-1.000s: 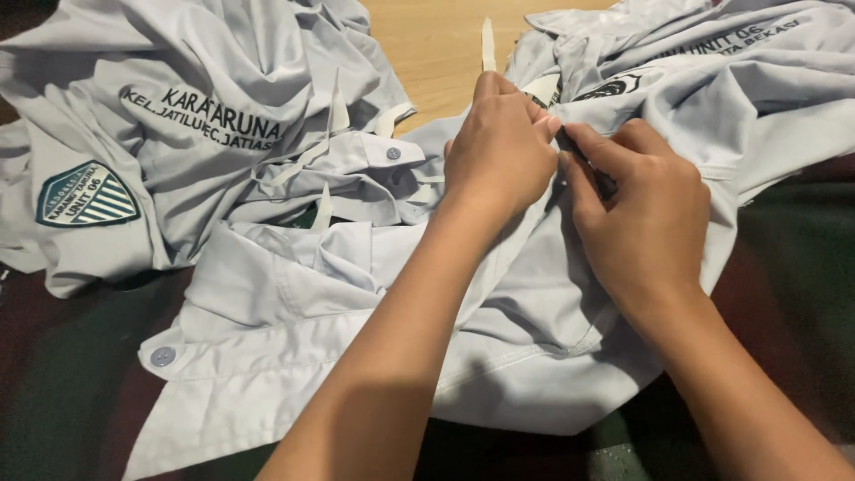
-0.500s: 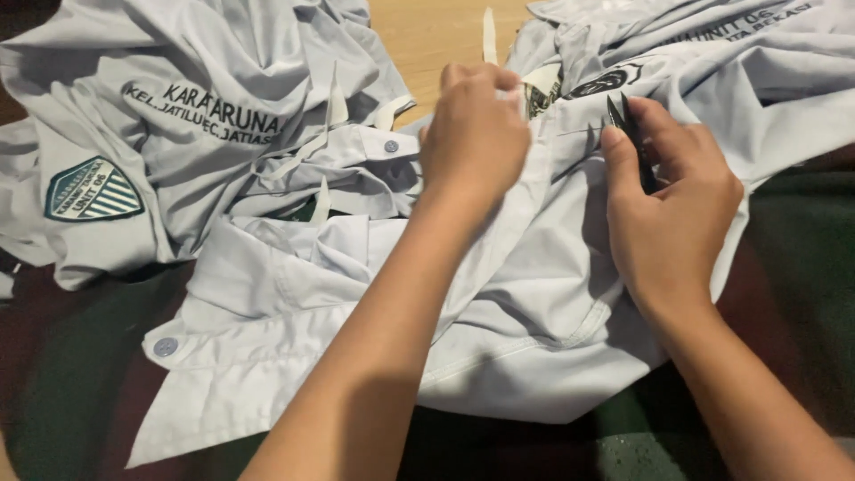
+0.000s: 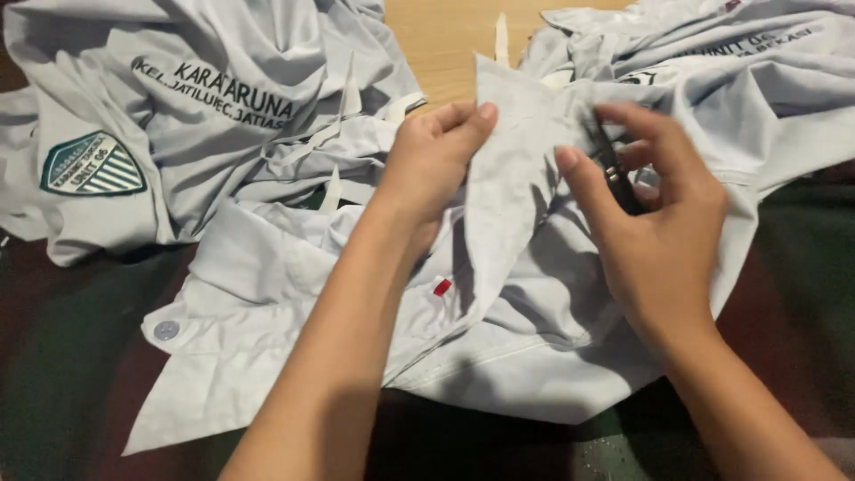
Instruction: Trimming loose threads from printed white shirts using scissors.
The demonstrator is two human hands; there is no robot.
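So we've got a light grey shirt (image 3: pixel 534 356) spread in front of us on a dark cloth (image 3: pixel 71 374), and both hands are on it. Our left hand (image 3: pixel 432 165) has pinched up a fold of the fabric, thumb in front and fingers curled shut behind it, so a pointed flap (image 3: pixel 508 169) stands up between the two hands. Our right hand (image 3: pixel 655 227) is right beside that flap, thumb and fingers closed around a small dark tool (image 3: pixel 614 169). It's blurry, so we can't tell what kind of tool it is, just that it's dark and thin and sits against the cloth near the fingertips.

The shirt lies roughly in the middle, running from under the hands down toward us. There's a small red tag (image 3: pixel 442 287) just below the left wrist and a round button (image 3: pixel 166 330) on a lower-left corner of it.

Off to the left is another grey shirt (image 3: pixel 223 116), crumpled, with dark lettering and a green shield patch (image 3: pixel 93 166). A third one (image 3: pixel 730 71) is bunched top right. Between those two, bare wooden table (image 3: pixel 445 44) shows, with a thin white strip (image 3: pixel 501 40) on it.
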